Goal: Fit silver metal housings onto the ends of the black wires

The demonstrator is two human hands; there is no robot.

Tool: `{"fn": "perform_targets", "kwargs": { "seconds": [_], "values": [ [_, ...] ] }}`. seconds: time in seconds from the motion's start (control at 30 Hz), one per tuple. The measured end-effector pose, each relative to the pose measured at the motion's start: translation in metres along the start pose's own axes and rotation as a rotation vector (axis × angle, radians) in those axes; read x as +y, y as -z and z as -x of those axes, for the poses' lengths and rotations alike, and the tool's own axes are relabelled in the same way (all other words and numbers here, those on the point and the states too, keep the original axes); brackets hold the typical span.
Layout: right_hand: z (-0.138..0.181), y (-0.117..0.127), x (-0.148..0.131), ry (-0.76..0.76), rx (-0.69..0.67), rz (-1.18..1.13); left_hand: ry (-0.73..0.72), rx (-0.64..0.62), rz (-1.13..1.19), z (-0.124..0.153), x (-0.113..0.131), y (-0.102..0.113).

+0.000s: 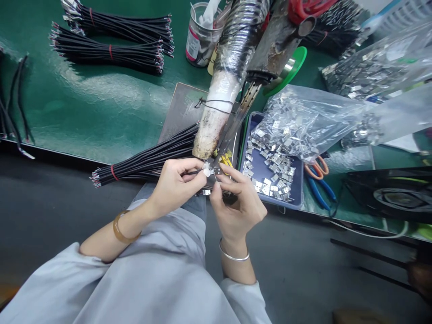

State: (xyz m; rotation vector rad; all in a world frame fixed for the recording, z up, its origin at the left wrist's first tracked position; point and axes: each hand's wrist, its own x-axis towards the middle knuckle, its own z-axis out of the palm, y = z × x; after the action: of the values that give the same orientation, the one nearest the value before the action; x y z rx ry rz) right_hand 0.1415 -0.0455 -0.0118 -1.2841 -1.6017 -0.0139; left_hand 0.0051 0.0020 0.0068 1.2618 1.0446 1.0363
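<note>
At the edge of a green tabletop (pixel 101 103), a person in a pale grey smock works with both hands close together under the lower end of a large tape-wrapped tool (pixel 219 108) that slants down from above. The left hand (pixel 173 182) pinches a thin black wire (pixel 194 172) between thumb and forefinger, its end pointing right toward the tool's tip. The right hand (pixel 238 202), fingers curled, pinches a small metal terminal (pixel 217 171) just beside the wire's end. Whether wire and terminal touch cannot be told.

A tied wire bundle (pixel 151 157) lies just left of the hands, fanning out over the tabletop's edge. It rests partly on a grey metal plate (pixel 180 112). To the right, a blue tray (pixel 299 189) holds loose metal terminals of the same kind, and a clear plastic bag (pixel 303 117) of them spills across its far corner. Orange-handled scissors (pixel 317 167) and blue-handled pliers (pixel 320 189) lie beside the tray. Two more bundles (pixel 111 49) of black wire sit at the far left, well apart from the hands, near a glass jar (pixel 199 36). An amber bangle (pixel 119 229) circles the left wrist, a silver bracelet (pixel 232 256) the right.
</note>
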Motion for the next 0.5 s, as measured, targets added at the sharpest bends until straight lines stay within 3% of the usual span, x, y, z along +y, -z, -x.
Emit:
{"fn": "perform_targets", "kwargs": {
  "seconds": [0.5],
  "values": [
    [-0.0002,-0.0002,0.0030,0.054,-0.004,0.078,-0.013,-0.003,0.009,-0.0022,-0.0020,0.0013]
  ]
}}
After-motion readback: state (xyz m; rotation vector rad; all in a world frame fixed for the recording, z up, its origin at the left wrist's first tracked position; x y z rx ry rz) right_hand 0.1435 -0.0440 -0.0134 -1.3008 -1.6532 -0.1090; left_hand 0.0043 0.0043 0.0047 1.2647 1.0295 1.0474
